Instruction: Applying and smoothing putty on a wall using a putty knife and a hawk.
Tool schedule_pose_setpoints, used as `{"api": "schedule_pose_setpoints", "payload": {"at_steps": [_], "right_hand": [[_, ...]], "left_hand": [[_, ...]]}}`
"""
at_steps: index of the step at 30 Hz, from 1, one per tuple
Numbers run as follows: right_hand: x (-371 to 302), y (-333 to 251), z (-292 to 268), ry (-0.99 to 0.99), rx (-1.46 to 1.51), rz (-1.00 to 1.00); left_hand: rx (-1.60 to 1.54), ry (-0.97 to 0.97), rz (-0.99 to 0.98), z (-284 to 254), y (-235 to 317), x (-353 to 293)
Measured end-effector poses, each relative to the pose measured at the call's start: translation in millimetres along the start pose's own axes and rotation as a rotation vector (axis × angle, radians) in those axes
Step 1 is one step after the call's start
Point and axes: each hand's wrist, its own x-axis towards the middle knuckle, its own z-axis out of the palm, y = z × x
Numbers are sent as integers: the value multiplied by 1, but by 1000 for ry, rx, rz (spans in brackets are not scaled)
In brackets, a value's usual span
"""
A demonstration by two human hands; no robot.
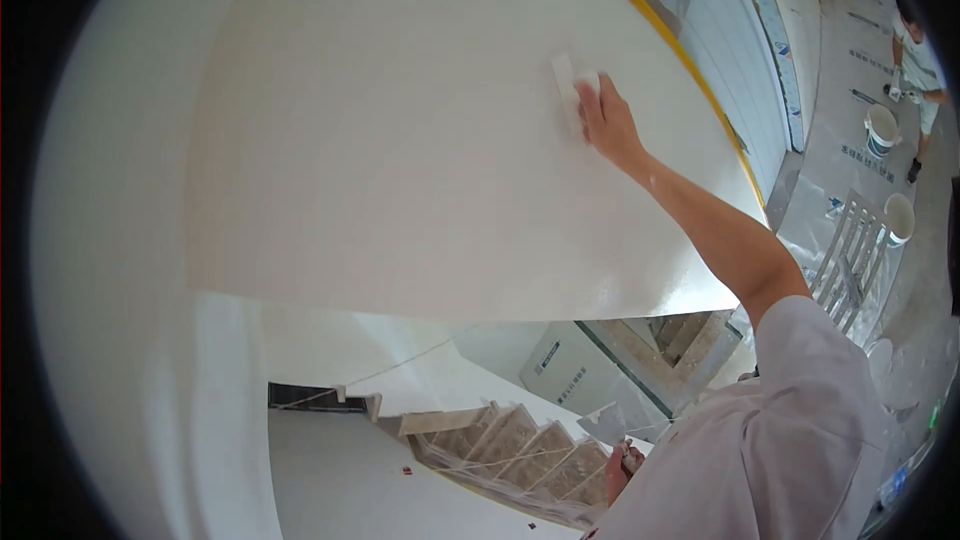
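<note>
At the upper right of the broad white wall surface [400, 140], my right hand [608, 125] is closed around a scraper [562, 80]. Its pale, wide blade lies against the surface; motion blurs it somewhat. Low in the view, by the front of my shirt, my left hand [622, 468] grips the handle of a putty knife [604, 424] with a broad, thin blade. That blade stands apart from the white surface. Part of the left hand is hidden by my body.
Yellow tape [690, 55] borders the surface on the right. Below are covered stairs [530, 450] and a glass panel [570, 370]. Off right are a grey slatted frame [850, 260], a white bucket [880, 128], another bucket [899, 218] and another person [915, 60] on the covered floor.
</note>
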Motion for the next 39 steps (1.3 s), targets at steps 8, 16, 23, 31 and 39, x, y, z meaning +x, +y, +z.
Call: {"api": "schedule_pose_setpoints", "payload": {"at_steps": [8, 16, 23, 31, 39], "right_hand": [[-80, 45, 0, -430, -268, -283], [110, 38, -95, 302, -489, -378], [128, -89, -34, -56, -477, -550], [198, -152, -46, 22, -600, -785], [250, -271, 2, 27, -586, -908]], "left_hand": [[211, 97, -18, 42, 3, 8], [201, -36, -46, 31, -21, 25], [473, 96, 114, 117, -30, 7], [107, -195, 222, 21, -61, 78], [533, 27, 661, 40, -100, 107]]}}
